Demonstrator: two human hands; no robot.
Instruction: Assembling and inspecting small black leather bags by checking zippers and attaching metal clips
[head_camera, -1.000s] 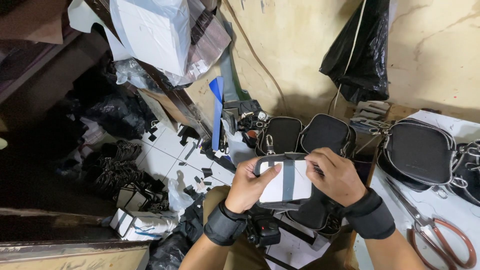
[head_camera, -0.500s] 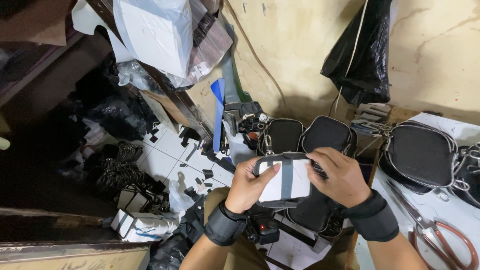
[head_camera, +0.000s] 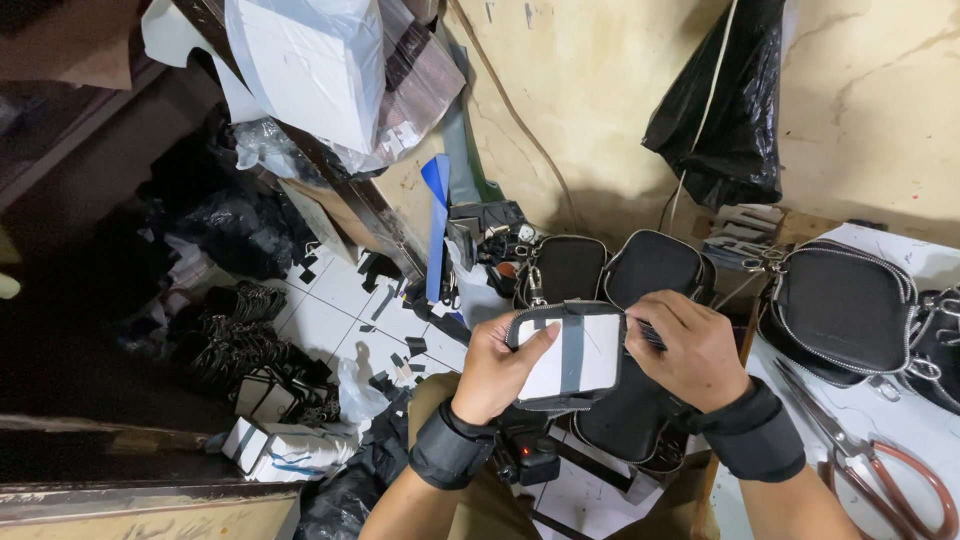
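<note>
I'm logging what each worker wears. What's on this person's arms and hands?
Both hands, left hand and right hand, are bare, with no gloves or rings visible. Each wrist carries a wide black band: left band, right band. Forearms are uncovered, no sleeves showing.

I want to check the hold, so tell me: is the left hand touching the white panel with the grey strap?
Touching. In the head view, the left hand grips the white panel from its left edge, thumb pressed flat on its face.
</note>
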